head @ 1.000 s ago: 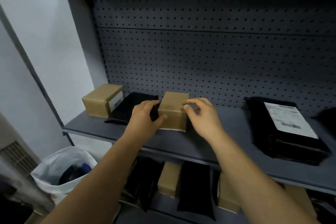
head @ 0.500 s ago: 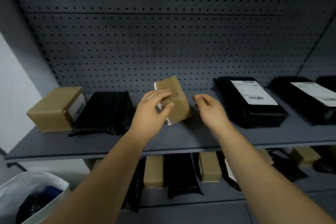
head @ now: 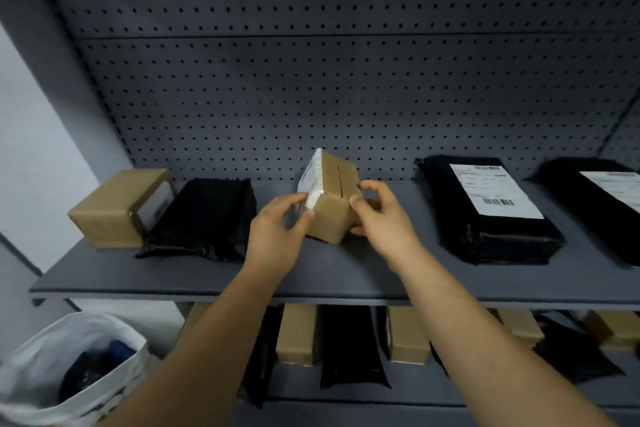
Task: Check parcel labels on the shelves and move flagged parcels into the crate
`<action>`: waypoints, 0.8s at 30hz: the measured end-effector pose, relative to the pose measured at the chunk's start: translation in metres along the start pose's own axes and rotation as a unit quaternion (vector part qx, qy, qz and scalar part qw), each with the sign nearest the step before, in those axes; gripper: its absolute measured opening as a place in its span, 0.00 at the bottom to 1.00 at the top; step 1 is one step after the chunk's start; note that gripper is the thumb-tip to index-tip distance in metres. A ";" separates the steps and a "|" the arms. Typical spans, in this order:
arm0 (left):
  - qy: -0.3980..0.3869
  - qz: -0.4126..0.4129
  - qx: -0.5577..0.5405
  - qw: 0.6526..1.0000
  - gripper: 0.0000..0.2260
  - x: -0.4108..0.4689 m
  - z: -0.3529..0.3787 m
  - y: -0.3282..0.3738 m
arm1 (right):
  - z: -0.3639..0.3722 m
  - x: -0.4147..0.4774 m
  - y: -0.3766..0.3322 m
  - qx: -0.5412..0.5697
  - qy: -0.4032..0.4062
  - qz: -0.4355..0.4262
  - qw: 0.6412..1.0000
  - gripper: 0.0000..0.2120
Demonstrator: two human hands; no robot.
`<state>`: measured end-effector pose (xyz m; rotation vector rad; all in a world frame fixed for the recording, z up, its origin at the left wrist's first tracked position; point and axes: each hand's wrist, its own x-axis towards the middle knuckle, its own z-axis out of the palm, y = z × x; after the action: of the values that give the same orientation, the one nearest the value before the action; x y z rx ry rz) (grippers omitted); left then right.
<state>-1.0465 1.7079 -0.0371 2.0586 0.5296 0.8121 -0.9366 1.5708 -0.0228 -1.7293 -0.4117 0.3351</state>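
Head view: the small cardboard box (head: 330, 215) is held tipped on edge over the middle of the upper shelf (head: 207, 274), between both hands. The left hand (head: 277, 236) pinches its near-left corner, fingertips at the edge of the white label (head: 311, 180). The right hand (head: 381, 222) curls round the box's right side, so both hands grasp it. The tilt turns the labelled face up and to the left, which I judge is meant to bring the print into sight for checking. The label sits too obliquely here to read, so whether this parcel is flagged cannot be told. Whether its lower corner touches the shelf is also unclear.

To the left lies a plain black mailer (head: 204, 218), and beyond it a larger cardboard box (head: 110, 208) with a label on its right side. To the right lies a labelled black mailer (head: 485, 215), label up, with another mailer (head: 602, 204) at the frame's edge. All of these lie apart from the held box. A pegboard panel (head: 346, 80) closes the back. The lower shelf's parcels (head: 298, 333) stand on edge. A white bag (head: 69, 350) with dark contents sits at lower left, and no crate is in view. Drawn forward, the box should meet nothing but the person's own forearms.
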 end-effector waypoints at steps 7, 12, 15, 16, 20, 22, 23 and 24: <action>-0.012 0.132 0.140 0.981 0.11 0.008 0.014 0.022 | -0.034 0.012 0.018 -0.170 0.017 -0.055 0.984 0.12; 0.007 0.136 0.114 0.984 0.12 0.001 0.027 0.021 | -0.045 0.012 0.022 -0.123 -0.025 -0.146 0.981 0.15; 0.010 0.141 0.131 0.981 0.14 0.004 0.028 0.021 | -0.046 0.007 0.023 -0.145 -0.048 -0.180 0.972 0.21; 0.010 0.142 0.143 0.980 0.14 0.004 0.028 0.020 | -0.048 0.007 0.023 -0.144 -0.048 -0.185 0.971 0.21; 0.013 0.176 0.160 0.971 0.11 0.000 0.027 0.025 | -0.057 0.013 0.022 -0.165 -0.070 -0.190 0.965 0.19; 0.001 0.202 0.154 0.967 0.11 -0.001 0.025 0.030 | -0.065 0.019 0.022 -0.163 -0.035 -0.178 0.970 0.18; 0.001 0.201 0.147 0.968 0.11 0.000 0.024 0.032 | -0.068 0.019 0.022 -0.159 -0.004 -0.167 0.973 0.18; 0.006 0.187 0.140 0.972 0.11 0.003 0.023 0.033 | -0.071 0.017 0.021 -0.153 0.019 -0.162 0.975 0.18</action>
<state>-1.0254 1.6790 -0.0191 2.4599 0.2737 1.0132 -0.8879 1.5127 -0.0298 -1.9245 -0.7362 -0.0002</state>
